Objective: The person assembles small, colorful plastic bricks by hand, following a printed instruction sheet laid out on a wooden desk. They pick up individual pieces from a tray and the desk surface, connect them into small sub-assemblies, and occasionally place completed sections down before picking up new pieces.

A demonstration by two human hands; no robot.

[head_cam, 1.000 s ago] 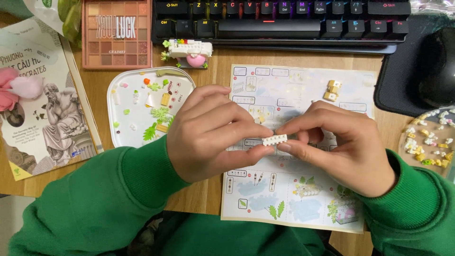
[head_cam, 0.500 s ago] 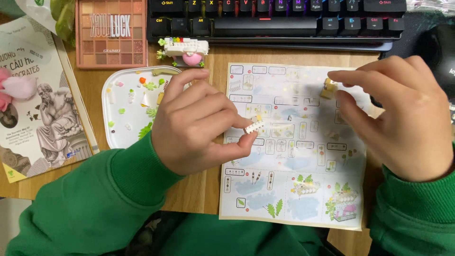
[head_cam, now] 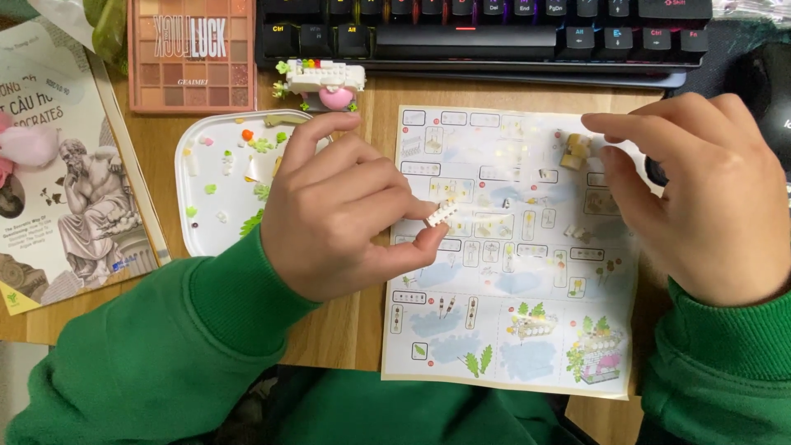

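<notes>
Your left hand (head_cam: 346,214) pinches a small white brick strip (head_cam: 442,213) over the instruction sheet (head_cam: 511,330). Your right hand (head_cam: 700,189) closes its grip on a tan brick cluster (head_cam: 574,151), up and right of the strip. A small assembly (head_cam: 323,80) stands finished; loose pieces remain in the tray (head_cam: 194,239). Half a second ago, your right hand was only arriving there.

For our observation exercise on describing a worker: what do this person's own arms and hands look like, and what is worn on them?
Both arms wear long green sweatshirt sleeves with ribbed cuffs at the wrists. The left hand and right hand are bare: no gloves, rings, watch or bracelets in view.
</notes>
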